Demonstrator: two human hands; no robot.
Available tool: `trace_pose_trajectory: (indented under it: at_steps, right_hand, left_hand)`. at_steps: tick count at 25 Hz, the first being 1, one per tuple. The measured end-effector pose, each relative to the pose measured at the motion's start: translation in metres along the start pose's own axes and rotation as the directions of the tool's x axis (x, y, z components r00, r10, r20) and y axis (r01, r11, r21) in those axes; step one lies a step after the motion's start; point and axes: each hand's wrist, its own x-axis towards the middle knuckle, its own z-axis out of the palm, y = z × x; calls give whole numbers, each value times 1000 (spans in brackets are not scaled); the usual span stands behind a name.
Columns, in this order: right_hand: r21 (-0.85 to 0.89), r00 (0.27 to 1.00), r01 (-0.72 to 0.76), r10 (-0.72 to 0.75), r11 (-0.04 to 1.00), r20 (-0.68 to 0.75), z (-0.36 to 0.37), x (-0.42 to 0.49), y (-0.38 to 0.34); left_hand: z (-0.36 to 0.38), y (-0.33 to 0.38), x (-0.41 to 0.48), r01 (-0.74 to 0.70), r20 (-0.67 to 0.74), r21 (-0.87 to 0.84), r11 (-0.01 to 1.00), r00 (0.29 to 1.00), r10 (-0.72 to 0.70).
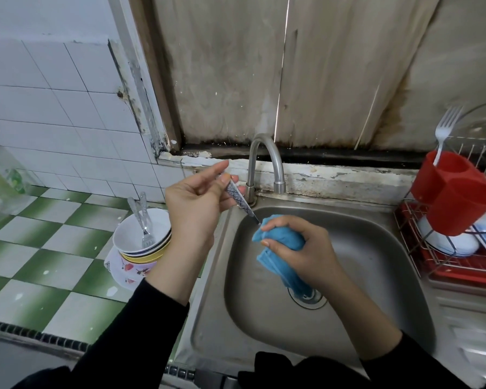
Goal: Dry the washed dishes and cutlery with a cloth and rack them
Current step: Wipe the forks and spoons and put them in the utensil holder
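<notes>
Stainless steel forms the sink [376, 248], which fills the lower middle of the frame, and both hands are held above it. At the right edge the dish rack [458, 272] is seen, with plates lying in it and a red cutlery holder [458, 192] at its left side; one fork [445, 127] already stands in this holder. At the left, on the green and white tiles, a stack of bowls [124, 234] is waiting, with two pieces of cutlery [143, 217] in the top bowl.

The blue cloth [281, 240] is bunched in the right hand [306, 248], whose fingers are curled around it, just right of the frame's centre. A patterned-handle utensil [237, 196] is pinched at its handle end by the thumb and fingers of the left hand [194, 203]. Its working end is wrapped in the cloth, so its kind cannot be told.

The drying step is judged to be in hand. For a good result, the handle should be kept firmly pinched while the cloth is squeezed and drawn along the whole length, the hidden end included, before racking.
</notes>
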Motion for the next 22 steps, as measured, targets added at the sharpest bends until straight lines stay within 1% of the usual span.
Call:
trace_pose_trajectory:
  at_steps: [3,4,7,9,12,15,17,20,22]
  right_hand:
    - [1,996,-74,74,997,54,-4,-2,1]
    - [-2,996,-77,77,997,52,-3,-2,2]
    - [44,998,-65,66,997,-15,5,1,2]
    - [48,996,-74,76,996,-36,7,1,4]
    - [11,994,-113,113,994,-11,4,2,8]
    - [2,989,-144,144,990,-23,9,11,4]
    - [0,984,-180,180,984,1,10,13,4]
    - [64,958,-282,278,957,65,3,9,9]
    - [100,956,-293,291,951,34,5,12,9]
  left_hand:
    - [-3,5,4,-13,-55,-43,999,998,11]
    - [-3,5,3,-3,-51,-34,999,999,1]
    - [0,0,-3,21,-19,-8,1000,1000,-21]
    - [-4,3,1,13,-62,-42,999,998,-16]
    - [-13,7,7,24,-126,-82,996,991,-34]
    - [-12,0,1,58,-94,-79,995,993,-66]
    - [-15,1,2,56,-111,-97,994,992,-66]
    - [-21,8,8,28,-141,-116,993,989,-44]
    - [-17,6,4,33,-102,-93,995,994,-42]
